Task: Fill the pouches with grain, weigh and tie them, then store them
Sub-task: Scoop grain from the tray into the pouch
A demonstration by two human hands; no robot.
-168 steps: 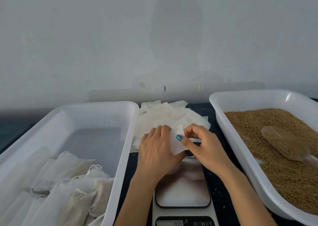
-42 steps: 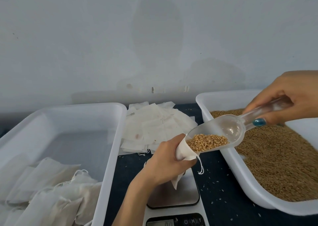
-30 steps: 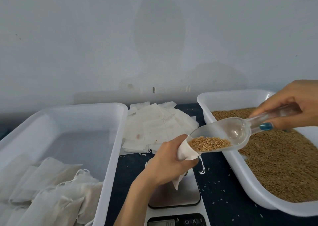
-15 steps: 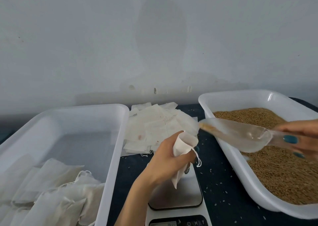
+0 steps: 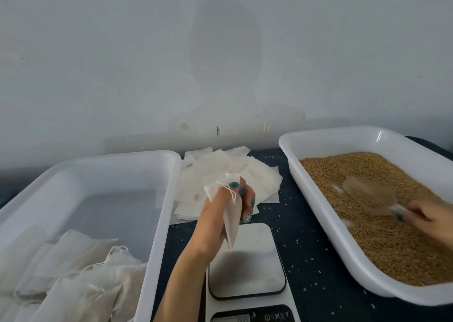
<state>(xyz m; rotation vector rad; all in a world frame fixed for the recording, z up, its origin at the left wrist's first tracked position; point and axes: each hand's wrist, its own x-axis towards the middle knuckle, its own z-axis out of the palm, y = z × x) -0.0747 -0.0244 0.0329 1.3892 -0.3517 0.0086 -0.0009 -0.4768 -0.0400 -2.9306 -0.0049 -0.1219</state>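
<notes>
My left hand point(image 5: 220, 214) grips a small white drawstring pouch point(image 5: 230, 221) by its neck, above the far edge of the kitchen scale point(image 5: 247, 263). The pouch hangs down to a point and its string dangles over my fingers. My right hand point(image 5: 431, 218) holds the handle of a clear plastic scoop point(image 5: 370, 194), which lies low in the brown grain point(image 5: 382, 223) inside the white tray point(image 5: 326, 214) on the right. The hand is blurred.
A stack of flat empty pouches point(image 5: 220, 174) lies behind the scale. The large white bin point(image 5: 159, 214) on the left holds several filled, tied pouches point(image 5: 73, 272) in its near corner. Loose grains dot the dark tabletop point(image 5: 311, 272). A pale wall stands close behind.
My right hand poured the scoop of grain into the pouch, then swung right and lowered the scoop into the grain tray. My left hand has kept hold of the pouch over the scale.
</notes>
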